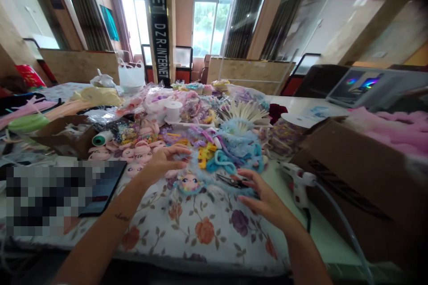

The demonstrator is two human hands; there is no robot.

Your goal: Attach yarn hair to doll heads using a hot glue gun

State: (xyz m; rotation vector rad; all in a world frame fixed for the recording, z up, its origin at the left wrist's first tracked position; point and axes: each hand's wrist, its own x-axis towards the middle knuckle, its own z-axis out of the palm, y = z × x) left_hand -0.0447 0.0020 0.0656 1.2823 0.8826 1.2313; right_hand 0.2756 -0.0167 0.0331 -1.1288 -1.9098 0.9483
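My left hand [167, 160] hovers over the craft pile with its fingers apart and nothing in them, above and to the left of a small doll face [190, 181] with blue fluffy trim. On the right, my right hand [256, 189] has spread fingers beside dark scissors [232, 181], which lie by pale blue fluffy material; whether the fingertips touch them is unclear. Between the hands and just beyond them are yellow pieces [206, 155] and a thick blue cord [224, 160].
A white glue gun [301, 182] with a cable lies right, beside a big cardboard box [361, 187]. At left are a tablet [107, 187], several doll faces [142, 156] and a small open box [67, 138]. A white spool [173, 111] stands behind.
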